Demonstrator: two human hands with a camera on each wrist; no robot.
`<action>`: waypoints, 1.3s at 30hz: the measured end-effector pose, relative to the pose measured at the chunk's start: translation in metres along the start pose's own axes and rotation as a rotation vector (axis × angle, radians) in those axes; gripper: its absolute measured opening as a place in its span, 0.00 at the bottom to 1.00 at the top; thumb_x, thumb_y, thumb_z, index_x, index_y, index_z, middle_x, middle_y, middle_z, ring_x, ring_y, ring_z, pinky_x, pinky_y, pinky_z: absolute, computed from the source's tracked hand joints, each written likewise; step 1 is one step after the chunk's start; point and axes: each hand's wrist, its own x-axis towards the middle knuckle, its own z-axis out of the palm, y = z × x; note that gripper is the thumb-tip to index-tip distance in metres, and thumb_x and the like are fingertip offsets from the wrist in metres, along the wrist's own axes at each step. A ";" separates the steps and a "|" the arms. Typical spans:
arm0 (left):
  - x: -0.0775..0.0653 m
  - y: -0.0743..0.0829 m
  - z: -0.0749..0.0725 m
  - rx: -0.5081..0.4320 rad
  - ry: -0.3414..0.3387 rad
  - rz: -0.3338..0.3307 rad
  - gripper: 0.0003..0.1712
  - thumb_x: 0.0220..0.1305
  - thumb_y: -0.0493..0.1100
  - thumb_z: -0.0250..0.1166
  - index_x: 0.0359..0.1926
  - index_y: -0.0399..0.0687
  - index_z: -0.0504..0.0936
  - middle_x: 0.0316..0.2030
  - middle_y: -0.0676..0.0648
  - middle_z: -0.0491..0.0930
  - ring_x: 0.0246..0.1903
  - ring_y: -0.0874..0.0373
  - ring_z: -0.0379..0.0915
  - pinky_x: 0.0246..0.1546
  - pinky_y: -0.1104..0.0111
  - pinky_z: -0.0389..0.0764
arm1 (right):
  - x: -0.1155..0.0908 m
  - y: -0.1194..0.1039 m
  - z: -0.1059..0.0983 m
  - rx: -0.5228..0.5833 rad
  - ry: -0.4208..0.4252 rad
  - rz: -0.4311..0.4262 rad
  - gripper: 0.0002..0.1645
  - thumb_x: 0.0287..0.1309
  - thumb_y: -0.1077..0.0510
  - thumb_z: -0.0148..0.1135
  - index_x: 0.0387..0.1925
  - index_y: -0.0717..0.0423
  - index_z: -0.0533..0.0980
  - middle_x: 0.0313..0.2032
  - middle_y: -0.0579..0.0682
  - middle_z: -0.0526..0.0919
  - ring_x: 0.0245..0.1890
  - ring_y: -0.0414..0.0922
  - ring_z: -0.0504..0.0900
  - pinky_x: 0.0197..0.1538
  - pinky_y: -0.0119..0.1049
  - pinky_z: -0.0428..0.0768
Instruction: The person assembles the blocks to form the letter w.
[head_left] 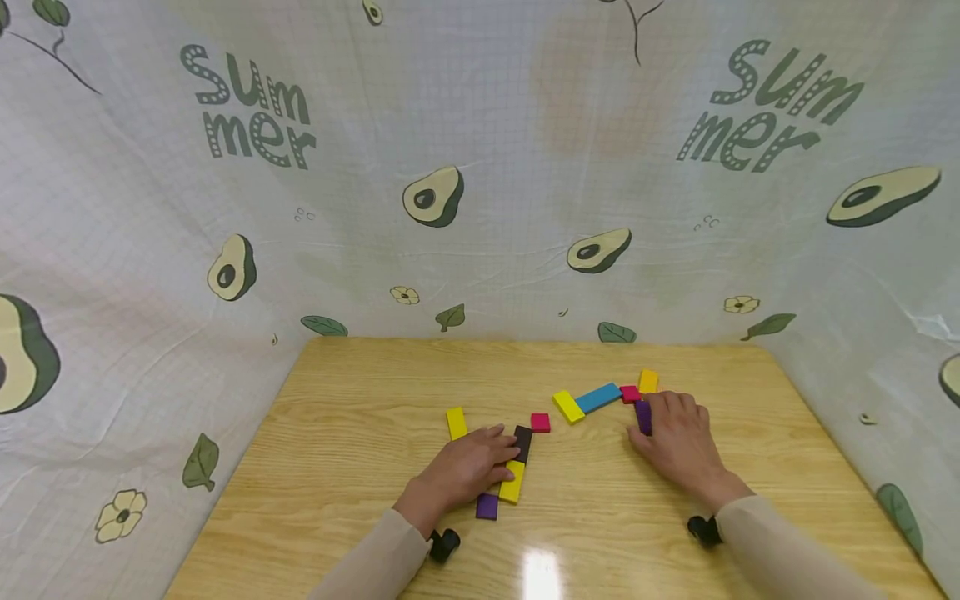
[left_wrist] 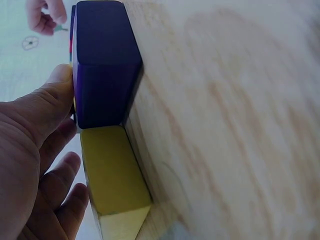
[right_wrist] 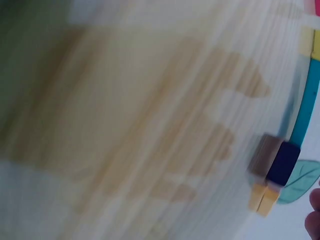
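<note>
Avocado-print cloth (head_left: 517, 279) backs the tabletop (head_left: 375, 375). Nearer left, the left hand (head_left: 467, 467) spreads over a black block (head_left: 522, 446) and a yellow block (head_left: 510, 492); farther right, the right hand (head_left: 681, 437), loosely bent, is beside a purple block (head_left: 643, 417).

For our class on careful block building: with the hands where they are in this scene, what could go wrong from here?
1. The left hand reaches across the black block and the yellow block beside it; a sideways slip might push them out of line.
2. The right hand is close by the purple block; a nudge could shift it and perhaps disturb the red block and orange block nearby.
</note>
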 end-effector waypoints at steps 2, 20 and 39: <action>0.000 0.000 0.000 0.000 0.000 0.002 0.26 0.80 0.55 0.59 0.72 0.55 0.79 0.72 0.55 0.75 0.78 0.53 0.63 0.79 0.60 0.65 | -0.001 0.005 0.000 -0.014 -0.006 0.007 0.35 0.59 0.48 0.74 0.56 0.70 0.75 0.51 0.70 0.79 0.53 0.69 0.71 0.50 0.65 0.70; -0.002 0.000 0.000 -0.010 0.006 0.001 0.27 0.79 0.56 0.59 0.72 0.55 0.79 0.73 0.55 0.75 0.78 0.53 0.63 0.78 0.59 0.67 | 0.000 0.024 0.003 -0.082 -0.150 0.014 0.40 0.64 0.40 0.69 0.57 0.73 0.75 0.49 0.71 0.79 0.52 0.69 0.72 0.51 0.67 0.70; -0.002 0.000 0.001 -0.001 0.012 -0.005 0.27 0.79 0.57 0.59 0.72 0.57 0.78 0.73 0.56 0.75 0.78 0.54 0.62 0.78 0.60 0.66 | 0.000 0.023 0.000 -0.069 -0.214 -0.007 0.38 0.63 0.43 0.68 0.60 0.70 0.75 0.54 0.69 0.79 0.55 0.68 0.73 0.53 0.67 0.70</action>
